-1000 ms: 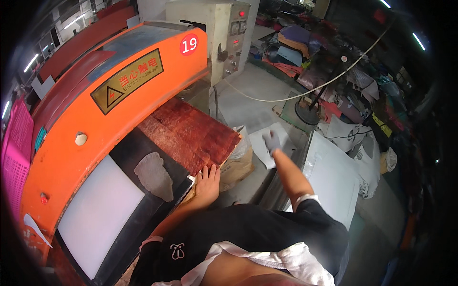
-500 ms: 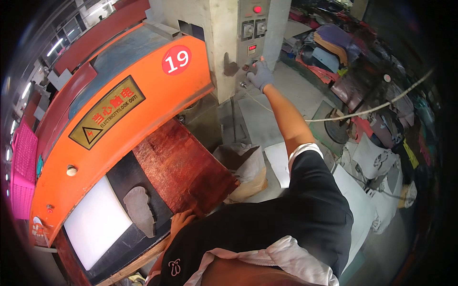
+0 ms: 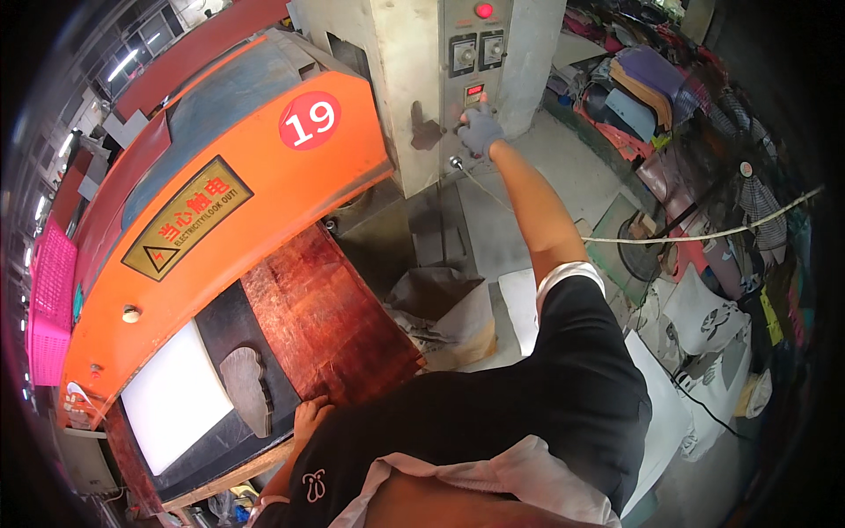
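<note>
Grey-gloved fingers (image 3: 476, 116) of the right hand (image 3: 481, 135) are partly bent in my head view, raised to the upright control panel (image 3: 453, 93) just below its small red display (image 3: 474, 91) — one points upward, and I cannot tell whether the others grip a knob or press a button, since the glove covers that spot.

Bare fingers of the left hand (image 3: 309, 420) lie loosely extended at the near edge of the reddish-brown board (image 3: 326, 308); I see them closed around nothing, though the thumb is hard to make out. Left of that hand, I have a grey cut-out piece (image 3: 246, 387) on the black pad (image 3: 231, 319), between the board and a white sheet (image 3: 176, 400). The orange machine (image 3: 295, 189) arches over their far ends, and an open bag (image 3: 466, 324) stands just beyond the board's right edge.
</note>
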The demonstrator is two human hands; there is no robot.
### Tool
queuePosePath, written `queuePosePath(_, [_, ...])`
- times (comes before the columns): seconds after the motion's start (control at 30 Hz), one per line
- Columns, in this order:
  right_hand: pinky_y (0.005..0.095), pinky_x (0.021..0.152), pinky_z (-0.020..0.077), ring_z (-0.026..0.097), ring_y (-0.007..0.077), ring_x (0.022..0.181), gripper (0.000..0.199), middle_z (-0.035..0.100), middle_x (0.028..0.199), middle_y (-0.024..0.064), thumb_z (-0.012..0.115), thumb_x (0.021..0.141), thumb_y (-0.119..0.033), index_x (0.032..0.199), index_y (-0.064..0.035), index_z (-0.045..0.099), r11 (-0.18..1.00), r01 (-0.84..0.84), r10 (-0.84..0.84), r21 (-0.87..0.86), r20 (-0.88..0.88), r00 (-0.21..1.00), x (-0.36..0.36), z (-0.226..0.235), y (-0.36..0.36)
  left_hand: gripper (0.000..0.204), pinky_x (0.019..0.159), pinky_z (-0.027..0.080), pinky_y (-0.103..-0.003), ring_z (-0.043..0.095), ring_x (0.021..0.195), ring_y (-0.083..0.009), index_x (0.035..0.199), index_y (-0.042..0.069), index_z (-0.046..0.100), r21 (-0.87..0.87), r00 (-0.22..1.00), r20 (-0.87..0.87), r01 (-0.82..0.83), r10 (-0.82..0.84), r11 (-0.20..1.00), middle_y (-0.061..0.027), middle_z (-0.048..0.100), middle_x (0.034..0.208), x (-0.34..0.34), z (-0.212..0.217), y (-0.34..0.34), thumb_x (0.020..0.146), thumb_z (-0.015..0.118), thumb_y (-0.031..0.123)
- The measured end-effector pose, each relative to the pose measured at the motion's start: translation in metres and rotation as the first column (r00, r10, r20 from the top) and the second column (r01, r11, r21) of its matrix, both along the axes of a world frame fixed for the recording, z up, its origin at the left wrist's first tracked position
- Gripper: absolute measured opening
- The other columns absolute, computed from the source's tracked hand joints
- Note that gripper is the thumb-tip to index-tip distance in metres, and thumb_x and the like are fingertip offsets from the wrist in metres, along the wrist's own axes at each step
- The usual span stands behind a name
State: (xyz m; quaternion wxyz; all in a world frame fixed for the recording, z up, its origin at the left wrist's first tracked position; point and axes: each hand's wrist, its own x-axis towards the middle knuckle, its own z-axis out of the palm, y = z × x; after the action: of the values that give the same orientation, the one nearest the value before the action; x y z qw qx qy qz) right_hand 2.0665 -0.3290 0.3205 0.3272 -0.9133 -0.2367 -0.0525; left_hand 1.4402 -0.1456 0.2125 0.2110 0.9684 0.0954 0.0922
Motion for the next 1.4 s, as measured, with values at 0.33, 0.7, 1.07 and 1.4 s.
queuePosePath(0.33, [0.0398, 0.092, 0.0406, 0.051, 0.0362, 0.111, 0.058, 0.053, 0.121, 0.023, 0.04, 0.092, -0.045, 0.125, 0.0022, 0.046, 0.843, 0.48, -0.363, 0.241, -0.403, 0.84, -0.113, -0.163, -0.083, 0.028, 0.084, 0.039, -0.041, 0.052, 0.1, -0.0288, 0.1, 0.012, 0.063, -0.011, 0.993, -0.089, 0.071, -0.072, 0.997, -0.0085, 0.056, 0.111, -0.003, -0.045, 0.026, 0.075, 0.06, 0.022])
queuePosePath(0.7, [0.0387, 0.095, 0.042, 0.049, 0.0316, 0.114, 0.042, 0.055, 0.12, 0.0182, 0.053, 0.079, -0.036, 0.106, -0.0066, 0.063, 0.844, -0.003, -0.414, -0.536, -0.654, 0.633, -0.666, -0.312, -0.18, 0.064, 0.101, 0.021, -0.058, 0.027, 0.129, -0.0366, 0.126, 0.01, 0.042, 0.142, 0.893, -0.2, 0.434, -0.403, 0.89, -0.0152, 0.031, 0.14, 0.003, -0.008, 0.004, 0.07, 0.068, 0.027])
queuePosePath(1.07, [0.0422, 0.096, 0.0395, 0.043, 0.0334, 0.122, 0.059, 0.037, 0.138, 0.0173, 0.059, 0.075, -0.044, 0.122, -0.0088, 0.051, 0.505, 0.59, -0.797, -0.63, -0.604, 0.037, -0.838, -0.246, -0.197, 0.071, 0.104, 0.022, -0.055, 0.024, 0.132, -0.0359, 0.13, 0.009, 0.037, 0.192, 0.895, -0.199, 0.436, -0.4, 0.879, -0.0148, 0.03, 0.141, 0.005, -0.002, 0.0, 0.068, 0.069, 0.022])
queuePosePath(1.4, [0.0535, 0.101, 0.0245, 0.017, 0.0357, 0.135, 0.081, 0.018, 0.149, 0.0131, 0.058, 0.076, -0.052, 0.141, -0.0139, 0.028, 0.503, 0.554, -0.858, -0.664, -0.308, 0.41, -0.907, -0.292, -0.175, 0.072, 0.106, 0.027, -0.042, 0.031, 0.128, -0.0361, 0.129, 0.007, 0.039, 0.277, 0.819, -0.13, 0.571, -0.559, 0.773, -0.0211, 0.035, 0.137, 0.033, -0.025, 0.025, 0.066, 0.072, 0.015])
